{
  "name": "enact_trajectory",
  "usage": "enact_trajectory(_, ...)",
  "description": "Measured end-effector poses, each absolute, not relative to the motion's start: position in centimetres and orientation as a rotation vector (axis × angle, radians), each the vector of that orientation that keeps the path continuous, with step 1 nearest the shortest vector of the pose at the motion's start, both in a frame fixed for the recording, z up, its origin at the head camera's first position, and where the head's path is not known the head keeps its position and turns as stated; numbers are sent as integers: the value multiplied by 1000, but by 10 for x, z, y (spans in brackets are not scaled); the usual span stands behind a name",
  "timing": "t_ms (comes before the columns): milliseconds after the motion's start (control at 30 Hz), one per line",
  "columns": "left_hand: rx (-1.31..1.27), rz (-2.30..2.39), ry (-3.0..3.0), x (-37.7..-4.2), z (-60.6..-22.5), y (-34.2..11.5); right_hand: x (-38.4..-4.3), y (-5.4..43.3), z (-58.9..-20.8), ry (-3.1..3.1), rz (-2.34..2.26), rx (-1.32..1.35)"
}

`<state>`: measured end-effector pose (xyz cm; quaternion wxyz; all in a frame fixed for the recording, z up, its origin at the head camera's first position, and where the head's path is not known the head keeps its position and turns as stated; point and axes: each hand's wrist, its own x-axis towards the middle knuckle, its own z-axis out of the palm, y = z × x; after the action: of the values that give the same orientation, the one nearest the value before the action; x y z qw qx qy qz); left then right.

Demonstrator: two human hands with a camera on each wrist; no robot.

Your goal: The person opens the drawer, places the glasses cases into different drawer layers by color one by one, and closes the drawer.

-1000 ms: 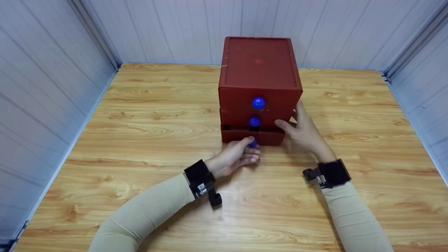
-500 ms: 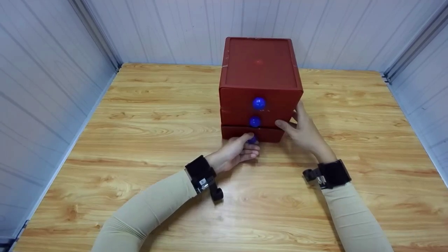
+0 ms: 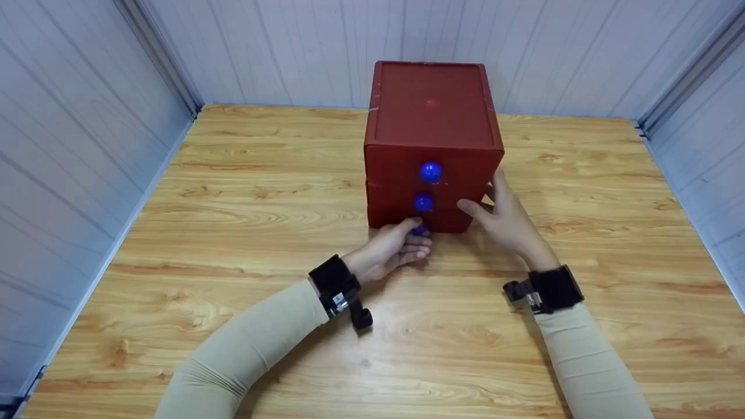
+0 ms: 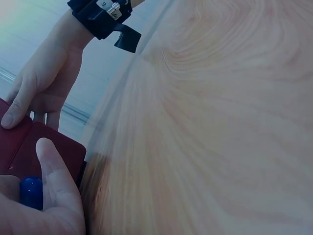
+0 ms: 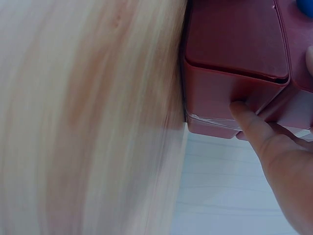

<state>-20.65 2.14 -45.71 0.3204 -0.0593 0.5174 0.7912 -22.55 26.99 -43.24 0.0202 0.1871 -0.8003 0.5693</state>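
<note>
A red three-drawer cabinet [image 3: 430,105] stands on the table, a round blue knob on each drawer front. My left hand [image 3: 391,249] pinches the lowest knob [image 3: 418,229] between thumb and fingers; in the left wrist view this blue knob [image 4: 31,193] shows between the digits. The bottom drawer sits flush under the others in the head view. My right hand [image 3: 507,224] grips the cabinet's right front corner, thumb on the front and fingers along the side. The right wrist view shows a finger [image 5: 249,122] against the red side wall [image 5: 210,93].
The wood-grain table [image 3: 262,192] spreads around the cabinet. White panelled walls [image 3: 279,52] rise behind it and at both sides. Each wrist wears a black strap with a camera, such as the right strap [image 3: 556,289].
The bottom drawer has slid in from slightly pulled out to flush, my left hand moving forward with its knob. My right hand has stayed in place on the cabinet.
</note>
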Motion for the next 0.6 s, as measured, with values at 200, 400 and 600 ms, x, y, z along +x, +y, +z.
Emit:
enact_trajectory(200,-144,2077,1350,-209,-458,22,-225,271,-432,-2492,1765,569)
enact_trajectory(400,-137,2031,1367,-211,-459,20,-225,272,-433,-2491,1750,565)
enact_trajectory(600,-125,1973,1394,-210,-457,10,-226,271,-434,-2486,1748,576)
